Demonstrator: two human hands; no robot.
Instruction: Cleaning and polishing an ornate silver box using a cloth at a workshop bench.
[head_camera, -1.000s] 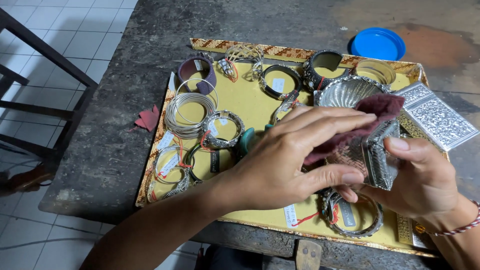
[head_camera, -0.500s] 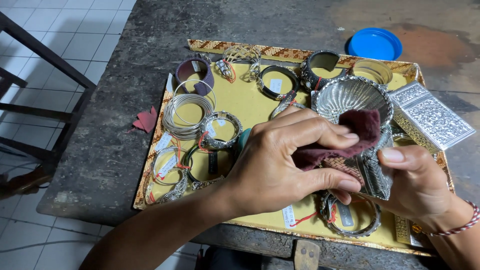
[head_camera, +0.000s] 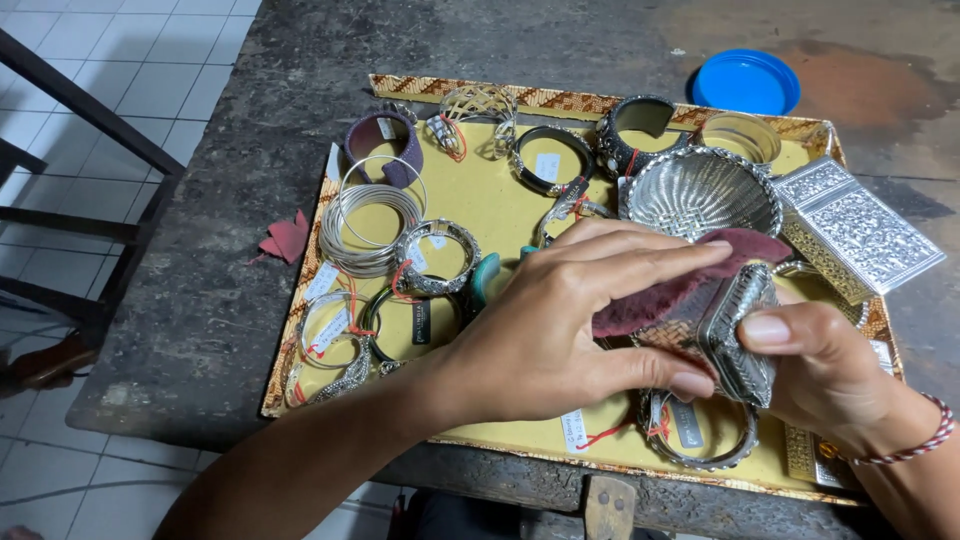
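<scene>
Over the tray's (head_camera: 470, 205) near right corner, the right hand (head_camera: 825, 375) grips a silver box (head_camera: 735, 330); left hand (head_camera: 560, 320) fingers pinch a maroon cloth (head_camera: 665, 290) against it.

Embossed shiny metal box (head_camera: 728, 330); matt maroon cloth (head_camera: 680, 280), perhaps suede; rough tabletop (head_camera: 210, 290).

Left hand (head_camera: 560, 330) presses a maroon cloth (head_camera: 670, 285) against a small silver box (head_camera: 735, 330), gripped by the right hand (head_camera: 820, 370). Silver bowl (head_camera: 700, 190) just beyond.
</scene>
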